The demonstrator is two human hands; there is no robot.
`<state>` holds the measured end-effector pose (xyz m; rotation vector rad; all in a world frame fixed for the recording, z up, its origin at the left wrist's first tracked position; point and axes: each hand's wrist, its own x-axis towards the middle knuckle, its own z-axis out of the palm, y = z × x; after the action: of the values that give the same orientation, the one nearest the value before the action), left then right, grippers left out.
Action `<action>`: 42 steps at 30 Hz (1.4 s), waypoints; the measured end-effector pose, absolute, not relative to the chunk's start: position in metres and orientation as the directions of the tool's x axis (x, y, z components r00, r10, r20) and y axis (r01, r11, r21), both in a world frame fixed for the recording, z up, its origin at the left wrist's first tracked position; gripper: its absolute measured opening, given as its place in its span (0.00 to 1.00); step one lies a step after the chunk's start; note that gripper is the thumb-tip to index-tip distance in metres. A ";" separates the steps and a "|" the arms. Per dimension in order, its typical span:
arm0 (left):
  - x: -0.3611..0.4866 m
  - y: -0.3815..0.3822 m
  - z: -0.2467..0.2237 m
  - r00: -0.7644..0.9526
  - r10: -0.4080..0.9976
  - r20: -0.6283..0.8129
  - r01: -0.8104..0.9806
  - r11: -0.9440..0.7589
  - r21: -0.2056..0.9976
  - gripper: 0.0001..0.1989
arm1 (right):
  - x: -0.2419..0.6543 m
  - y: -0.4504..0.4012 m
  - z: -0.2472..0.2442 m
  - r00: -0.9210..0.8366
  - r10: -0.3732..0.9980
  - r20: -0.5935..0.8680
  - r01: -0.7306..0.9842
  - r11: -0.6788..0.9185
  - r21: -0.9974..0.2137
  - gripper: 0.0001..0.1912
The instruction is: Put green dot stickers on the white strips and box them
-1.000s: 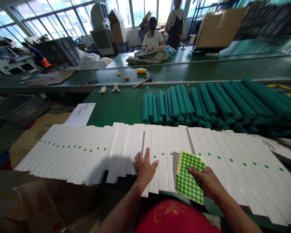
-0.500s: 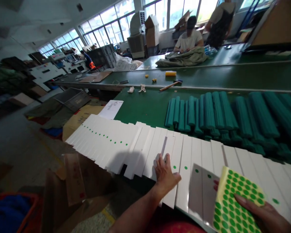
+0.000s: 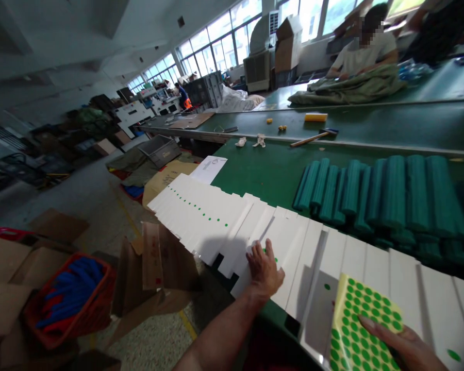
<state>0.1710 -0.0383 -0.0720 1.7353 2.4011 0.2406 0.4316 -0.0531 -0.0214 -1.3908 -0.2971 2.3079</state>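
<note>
A row of long white glossy strips (image 3: 305, 257) lies side by side across the edge of a green workbench, many with a small green dot (image 3: 327, 286) along a line. My left hand (image 3: 265, 268) rests flat on the strips, fingers spread, next to a green dot partly hidden by it. At the lower right, my right hand (image 3: 404, 342) grips a yellow-backed sheet of green dot stickers (image 3: 361, 322), its thumb lying across the dots. The sheet overhangs the strips, and the frame cuts off its lower part.
Rows of teal rolled bundles (image 3: 386, 198) lie beyond the strips. On a green belt table (image 3: 355, 123) behind are a hammer (image 3: 311, 139) and a yellow block (image 3: 316, 117). A co-worker (image 3: 361, 49) sits at green cloth. Cardboard and a red crate (image 3: 71, 304) of blue items stand on the floor at left.
The view has swung further left, showing more floor, cardboard and the red crate. My left hand stays on the strips, and the sticker sheet sits lower at the frame's right.
</note>
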 end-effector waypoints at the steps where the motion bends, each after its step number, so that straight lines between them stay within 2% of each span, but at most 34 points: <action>1: 0.157 -0.035 -0.070 -0.344 0.939 -0.020 0.920 0.341 0.191 0.42 | 0.421 -0.049 -0.016 -0.447 0.425 -0.787 -0.249 -0.904 -0.347 0.13; 4: 0.116 -0.027 -0.066 -0.381 0.924 0.031 0.920 0.375 0.116 0.38 | 0.384 -0.039 0.002 -0.543 0.408 -0.734 -0.240 -0.913 -0.330 0.12; 8: 0.085 -0.027 -0.060 -0.303 0.952 0.034 0.945 0.296 0.138 0.42 | 0.363 -0.036 0.012 -0.584 0.410 -0.701 -0.218 -0.911 -0.351 0.11; 11: 0.074 -0.040 -0.056 -0.289 0.954 0.083 0.949 0.274 0.153 0.33 | 0.370 -0.042 0.002 -0.591 0.384 -0.709 -0.215 -0.922 -0.321 0.10; 14: 0.061 -0.061 -0.056 -0.455 0.881 0.130 0.889 0.439 0.134 0.20 | 0.377 -0.048 -0.008 -0.562 0.375 -0.737 -0.242 -0.927 -0.286 0.10; 16: 0.052 -0.076 -0.058 -0.510 0.852 0.121 0.859 0.496 0.124 0.17 | 0.375 -0.051 -0.010 -0.536 0.380 -0.754 -0.261 -0.924 -0.280 0.11; 21: 0.044 -0.100 -0.065 -0.488 0.864 0.123 0.870 0.470 0.151 0.18 | 0.356 -0.041 -0.002 -0.573 0.395 -0.718 -0.184 -0.916 -0.356 0.09; 27: 0.069 -0.113 -0.068 -0.582 0.782 0.225 0.813 0.570 0.123 0.17 | 0.308 -0.013 -0.012 -0.649 0.414 -0.638 -0.101 -0.878 -0.467 0.09; 30: 0.089 -0.114 -0.069 -0.568 0.801 0.187 0.822 0.543 0.173 0.19 | 0.275 -0.011 -0.026 -0.646 0.437 -0.626 -0.122 -0.868 -0.481 0.09; 33: 0.105 -0.113 -0.069 -0.594 0.794 0.131 0.785 0.536 0.311 0.20 | 0.255 -0.016 -0.035 -0.652 0.458 -0.604 -0.171 -0.865 -0.471 0.10; 35: 0.110 -0.113 -0.067 -0.561 0.823 0.085 0.771 0.483 0.416 0.16 | 0.257 -0.018 -0.036 -0.630 0.469 -0.619 -0.181 -0.864 -0.470 0.10; 37: 0.105 -0.115 -0.064 -0.506 0.859 0.083 0.788 0.421 0.450 0.14 | 0.270 -0.017 -0.032 -0.584 0.476 -0.657 -0.182 -0.866 -0.466 0.10; 39: 0.093 -0.117 -0.060 -0.515 0.849 0.120 0.819 0.446 0.361 0.15 | 0.287 -0.014 -0.026 -0.534 0.480 -0.697 -0.180 -0.869 -0.461 0.11; 42: 0.068 -0.118 -0.059 -0.558 0.813 0.168 0.829 0.540 0.142 0.23 | 0.295 -0.011 -0.015 -0.445 0.525 -0.725 -0.180 -0.846 -0.501 0.10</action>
<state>0.0681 -0.1182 -0.0588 1.5104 2.8277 0.3320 0.2946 -0.0109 -0.0150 -1.3387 -0.4962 2.3083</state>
